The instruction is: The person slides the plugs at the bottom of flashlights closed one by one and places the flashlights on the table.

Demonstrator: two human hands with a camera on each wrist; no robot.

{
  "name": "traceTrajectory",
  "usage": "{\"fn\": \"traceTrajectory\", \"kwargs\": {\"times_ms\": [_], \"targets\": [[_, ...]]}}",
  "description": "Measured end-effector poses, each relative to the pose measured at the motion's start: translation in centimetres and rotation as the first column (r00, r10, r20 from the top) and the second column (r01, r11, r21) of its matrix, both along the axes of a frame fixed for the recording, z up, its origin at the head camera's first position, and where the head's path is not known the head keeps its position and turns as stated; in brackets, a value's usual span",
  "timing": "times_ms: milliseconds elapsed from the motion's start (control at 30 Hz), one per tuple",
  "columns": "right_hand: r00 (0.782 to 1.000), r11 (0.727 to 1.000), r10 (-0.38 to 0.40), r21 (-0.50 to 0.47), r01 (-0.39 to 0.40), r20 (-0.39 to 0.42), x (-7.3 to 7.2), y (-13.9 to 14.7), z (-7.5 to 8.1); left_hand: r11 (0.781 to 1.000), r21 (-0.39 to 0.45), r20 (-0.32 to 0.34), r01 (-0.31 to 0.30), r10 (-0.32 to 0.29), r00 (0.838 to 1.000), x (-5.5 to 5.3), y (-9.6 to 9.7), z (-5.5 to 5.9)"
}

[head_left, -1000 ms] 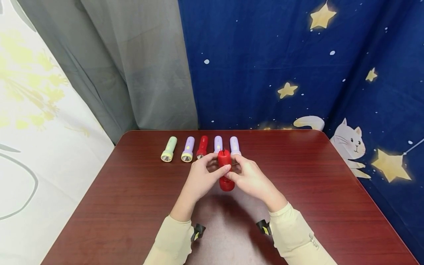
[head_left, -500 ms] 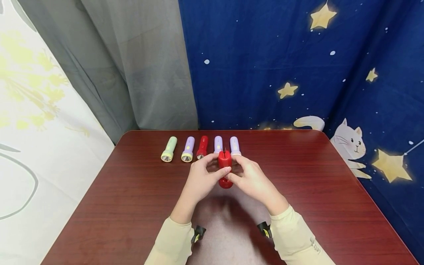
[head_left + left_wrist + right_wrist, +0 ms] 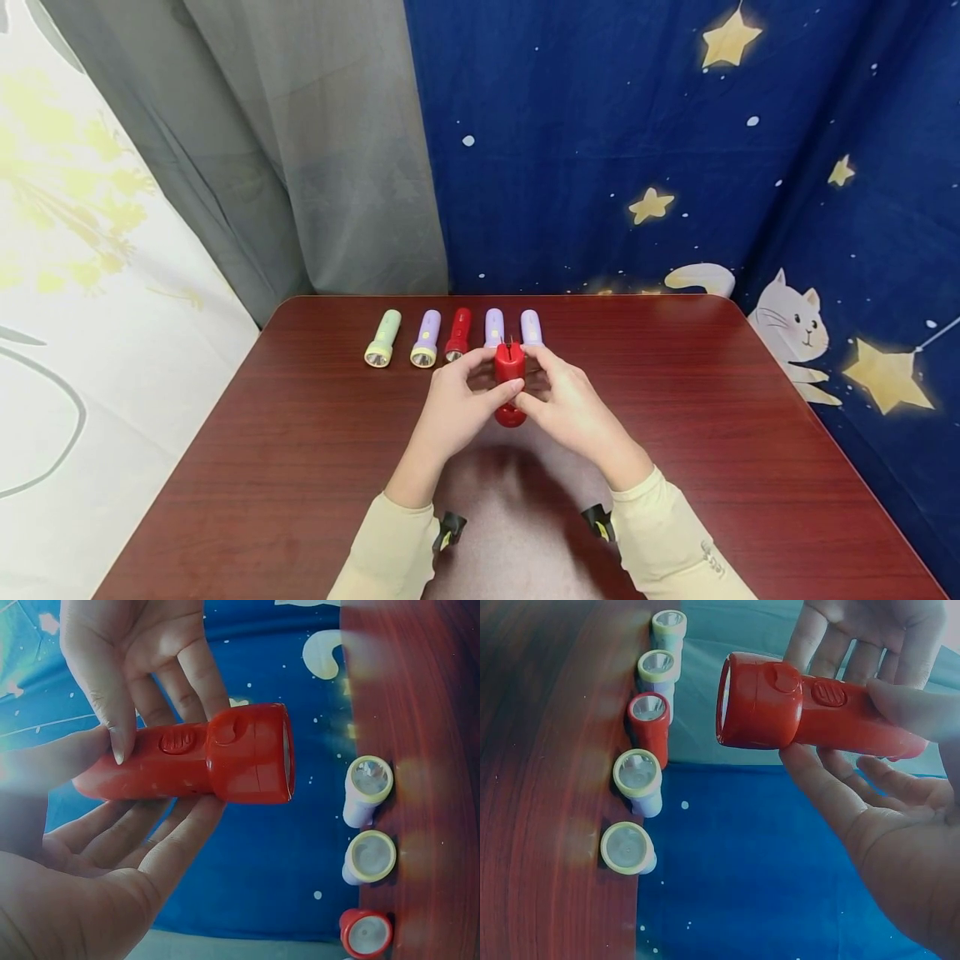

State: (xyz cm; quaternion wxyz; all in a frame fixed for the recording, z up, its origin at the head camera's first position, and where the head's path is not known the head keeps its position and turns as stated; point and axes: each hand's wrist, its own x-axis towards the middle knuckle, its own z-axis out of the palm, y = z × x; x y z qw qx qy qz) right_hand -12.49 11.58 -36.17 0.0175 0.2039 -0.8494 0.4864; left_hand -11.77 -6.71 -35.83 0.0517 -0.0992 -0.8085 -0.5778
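Note:
In the head view a red flashlight (image 3: 511,367) is held above the table, between both hands. My left hand (image 3: 459,408) grips it from the left, thumb across its body, fingers along the side. From the right, my right hand (image 3: 566,407) holds the same flashlight, its thumb near the other one. Two thin dark prongs stand out at the tail end. In the left wrist view the flashlight's switch (image 3: 178,739) shows beyond the thumbs, and the wide lens end points toward the table side. The right wrist view shows the flashlight body (image 3: 840,712) between the fingers of both hands.
Along the back of the brown table (image 3: 300,467) lies a row of flashlights: a green one (image 3: 384,335), a purple one (image 3: 426,335), a red one (image 3: 458,329) and two more purple ones, partly behind the hands. A blue curtain (image 3: 570,167) and a grey one hang behind.
The held flashlight has tipped slightly, so its tail end shows a little differently and its lens end sits a bit higher in the head view. Both hands keep their hold, almost still.

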Motion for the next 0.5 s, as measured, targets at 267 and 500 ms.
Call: {"fn": "traceTrajectory", "kwargs": {"times_ms": [267,500], "targets": [[0.999,0.998,0.028,-0.057,-0.029,-0.020,-0.08,0.06,-0.06,1.000,-0.018,0.003,0.008,-0.008,1.000,-0.34,0.15,0.22],[0.998,0.998,0.052,-0.043,-0.053,-0.040,-0.22,-0.07,-0.16,0.999,-0.042,0.021,0.013,-0.013,1.000,-0.52,0.19,-0.02]]}}
